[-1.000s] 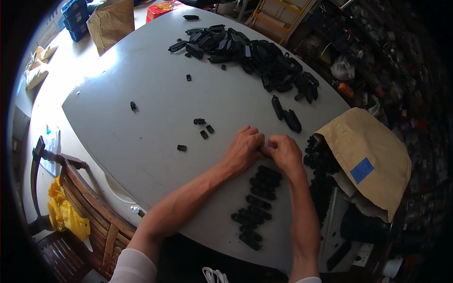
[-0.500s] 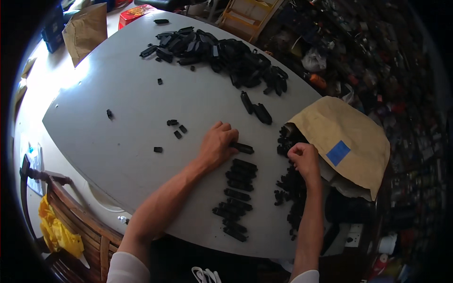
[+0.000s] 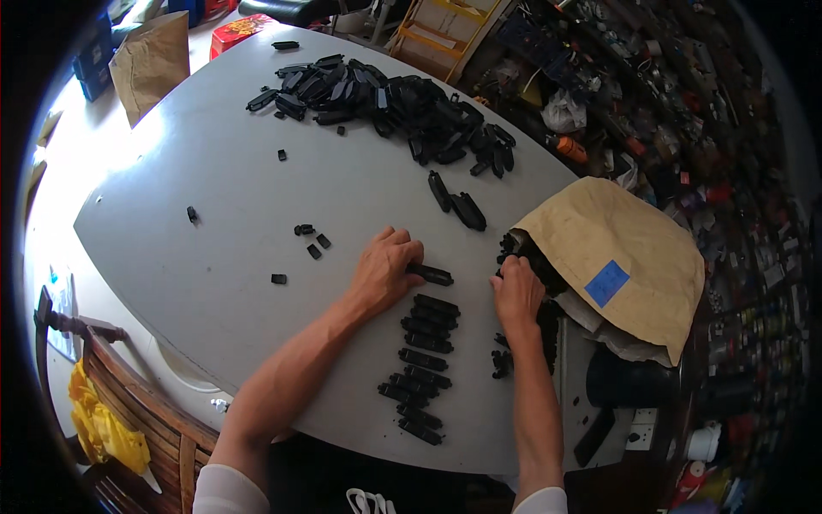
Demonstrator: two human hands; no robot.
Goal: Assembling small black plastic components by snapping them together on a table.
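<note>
Now left hand (image 3: 385,270) still pinning a black piece (image 3: 431,275), right hand (image 3: 516,291) newly curled over bag-mouth parts (image 3: 524,253).

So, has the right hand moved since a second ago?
Yes. The right hand has left the left hand and gone rightward to the black parts at the mouth of the brown paper bag.

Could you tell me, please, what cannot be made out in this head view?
- Right hand: its fingertips are curled among black parts at the paper bag mouth; a grip cannot be told.
- Bag contents: covered by the paper.
- Left hand: fingers cover the end of one black piece.
- Shelf clutter, right: too small and bent by the fisheye.
</note>
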